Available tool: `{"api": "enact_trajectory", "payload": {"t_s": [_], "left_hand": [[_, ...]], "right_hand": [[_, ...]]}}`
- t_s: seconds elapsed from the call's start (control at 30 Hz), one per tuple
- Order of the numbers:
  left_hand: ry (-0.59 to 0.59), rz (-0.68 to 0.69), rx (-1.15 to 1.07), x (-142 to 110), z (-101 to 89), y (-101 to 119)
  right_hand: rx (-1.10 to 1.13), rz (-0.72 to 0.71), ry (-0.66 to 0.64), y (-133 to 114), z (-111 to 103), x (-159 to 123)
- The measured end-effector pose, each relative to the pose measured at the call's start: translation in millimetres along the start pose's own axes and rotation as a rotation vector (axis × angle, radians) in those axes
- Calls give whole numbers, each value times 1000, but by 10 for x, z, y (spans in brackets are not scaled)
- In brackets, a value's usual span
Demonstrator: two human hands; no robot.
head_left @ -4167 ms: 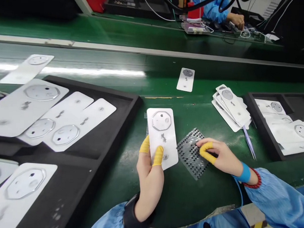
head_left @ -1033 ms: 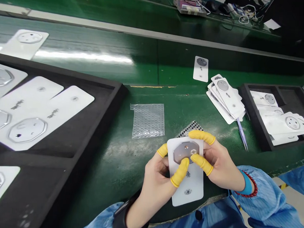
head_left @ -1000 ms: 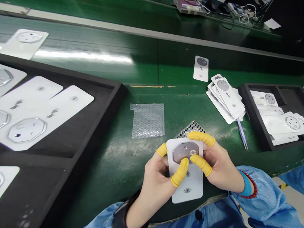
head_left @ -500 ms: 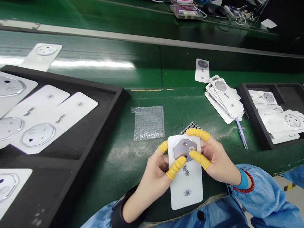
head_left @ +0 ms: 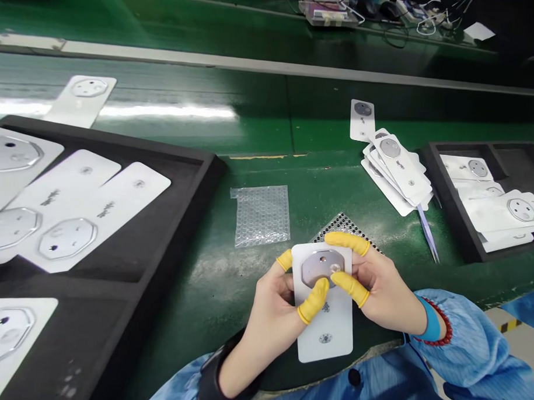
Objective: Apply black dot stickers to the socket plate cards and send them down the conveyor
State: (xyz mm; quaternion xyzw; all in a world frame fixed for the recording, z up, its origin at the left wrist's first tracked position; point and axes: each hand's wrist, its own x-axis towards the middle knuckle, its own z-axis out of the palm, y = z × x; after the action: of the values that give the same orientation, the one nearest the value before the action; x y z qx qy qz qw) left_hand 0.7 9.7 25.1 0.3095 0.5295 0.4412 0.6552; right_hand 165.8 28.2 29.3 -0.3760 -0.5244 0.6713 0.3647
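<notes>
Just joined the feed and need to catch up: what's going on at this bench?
The left hand and right hand, with yellow finger cots, hold a white panel between them, both thumbs at its grey octagonal inset. A sheet of small black dots lies partly behind it, and bubble wrap lies flat nearby. Tweezers rest beside a fanned pile of panels, between two black trays holding more.

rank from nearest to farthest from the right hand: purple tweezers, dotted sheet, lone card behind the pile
From the right hand, head view:
1. dotted sheet, just behind its fingers
2. purple tweezers, farther back, right
3. lone card, well back, beyond the pile
</notes>
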Motion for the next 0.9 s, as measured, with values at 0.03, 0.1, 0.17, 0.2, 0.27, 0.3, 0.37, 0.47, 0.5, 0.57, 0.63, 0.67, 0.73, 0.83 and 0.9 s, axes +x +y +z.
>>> {"api": "enact_trajectory", "payload": {"t_s": [0.03, 0.1, 0.17, 0.2, 0.27, 0.3, 0.37, 0.47, 0.5, 0.57, 0.63, 0.67, 0.73, 0.83, 0.9], "left_hand": [[-20, -1, 6, 3, -5, -5], [-60, 14, 33, 19, -25, -31], [-74, 39, 67, 41, -47, -65], [-69, 53, 82, 51, -56, -79], [-66, 63, 98, 68, -67, -89], [-79, 57, 93, 75, -71, -84], [-122, 20, 68, 86, -76, -57], [-177, -14, 37, 89, -85, -9], [-183, -11, 39, 87, -87, 1], [-179, -8, 53, 82, -88, 9], [-161, -12, 69, 77, -80, 3], [-141, -13, 71, 75, -72, -2], [-96, -11, 74, 67, -48, -14], [-28, 11, 86, 41, -3, -32], [24, 45, 113, 22, 20, -43]], "right_hand": [[-3, 11, 3, 1, 0, 1], [-11, 31, 19, 8, -1, 6], [-21, 34, 22, 21, -5, 18], [-19, 29, 20, 28, -10, 27], [2, 32, 22, 37, -26, 47], [18, 39, 27, 39, -35, 56], [57, 59, 35, 37, -55, 71], [101, 57, 21, 22, -74, 83], [109, 52, 19, 17, -75, 85], [110, 36, 20, 12, -73, 85], [97, 22, 25, 16, -64, 81], [86, 16, 30, 22, -59, 78], [60, 13, 38, 34, -46, 71], [25, 19, 31, 46, -27, 63], [5, 12, 22, 50, -16, 60]]}}
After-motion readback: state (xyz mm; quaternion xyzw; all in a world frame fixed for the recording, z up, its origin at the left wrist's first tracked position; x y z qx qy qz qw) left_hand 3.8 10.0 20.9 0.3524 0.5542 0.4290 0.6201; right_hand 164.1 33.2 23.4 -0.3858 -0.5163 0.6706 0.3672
